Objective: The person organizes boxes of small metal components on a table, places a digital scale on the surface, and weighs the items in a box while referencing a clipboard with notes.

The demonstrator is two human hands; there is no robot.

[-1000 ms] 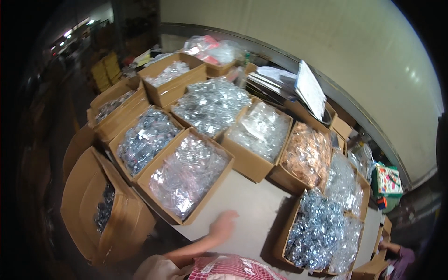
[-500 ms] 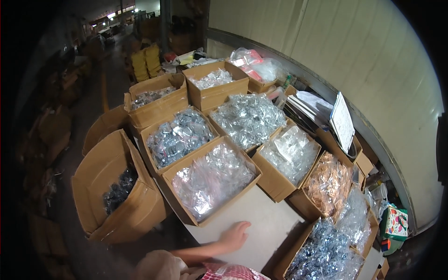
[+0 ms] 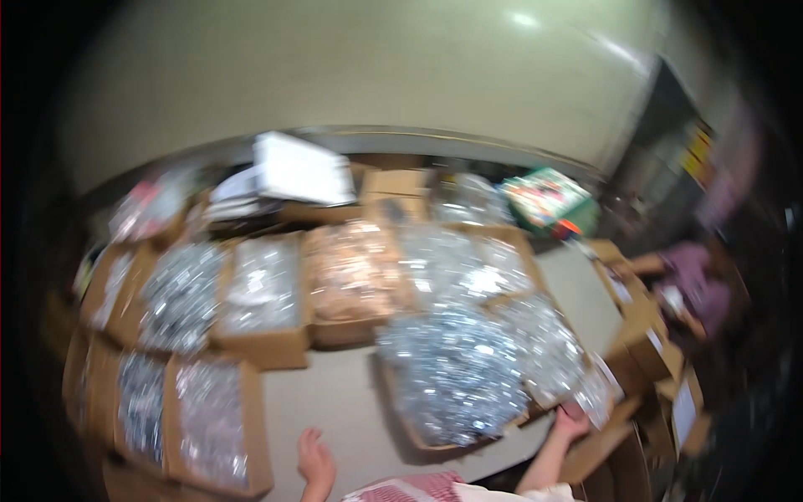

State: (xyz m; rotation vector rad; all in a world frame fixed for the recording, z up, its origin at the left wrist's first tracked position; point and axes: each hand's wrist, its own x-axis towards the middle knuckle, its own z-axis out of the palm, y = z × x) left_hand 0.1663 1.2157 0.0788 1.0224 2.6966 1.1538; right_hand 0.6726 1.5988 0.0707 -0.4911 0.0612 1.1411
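My left hand [image 3: 316,460] hovers over or rests on the pale tabletop [image 3: 335,389], fingers loosely apart, nothing in it. At the table's right, my right hand [image 3: 572,421] is closed on a clear plastic bag [image 3: 595,395] with something pale inside. Motion blur hides its contents. Just left of that hand stands a carton heaped with small clear bags of bluish metal parts [image 3: 456,376]. Clear bags of silvery parts [image 3: 544,347] lie heaped beside it.
Cartons of bagged parts line the table: coppery ones [image 3: 355,272], clear ones [image 3: 263,284], pinkish ones [image 3: 211,418]. A white clipboard [image 3: 303,170] and a green patterned bag [image 3: 548,201] sit along the wall. Another person in purple [image 3: 694,289] is at the right, near brown cartons [image 3: 644,360].
The view has swung right, bringing the other person into sight. My right hand has come into view at the clear bag. My left hand remains empty above the table.
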